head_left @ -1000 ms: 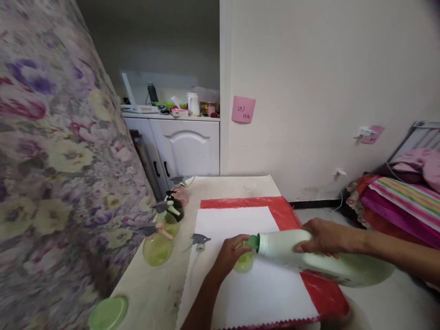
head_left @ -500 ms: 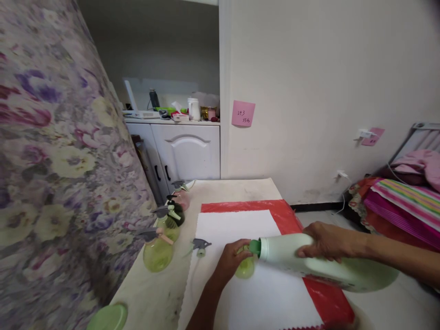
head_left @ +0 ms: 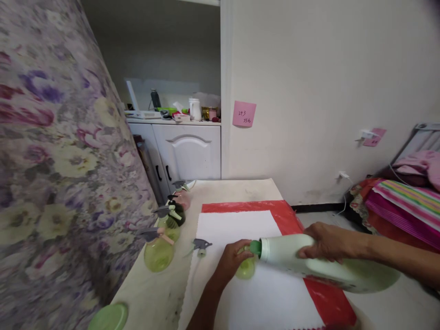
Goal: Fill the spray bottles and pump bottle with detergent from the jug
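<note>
My right hand (head_left: 323, 243) grips a large pale green jug-like bottle (head_left: 285, 250) by its upper side, and the bottle lies tilted nearly level. Its green spout (head_left: 255, 247) points left, right at the mouth of a small yellow-green spray bottle (head_left: 245, 269). My left hand (head_left: 233, 259) is closed around the neck of that spray bottle, which stands on a white sheet (head_left: 261, 298). Whether liquid is flowing cannot be seen. Left of my left hand, a grey spray head (head_left: 201, 246) with its tube lies on the sheet's edge.
Several spray bottles, among them a yellow-green one (head_left: 158, 254) and a dark one (head_left: 177, 213), line the table's left edge. A green lid (head_left: 109, 317) lies at the near left corner. Red plastic (head_left: 292, 220) is under the sheet. A floral curtain (head_left: 68, 160) hangs at left.
Both hands and both bottles hold almost the same pose. The whole view has shifted very slightly.
</note>
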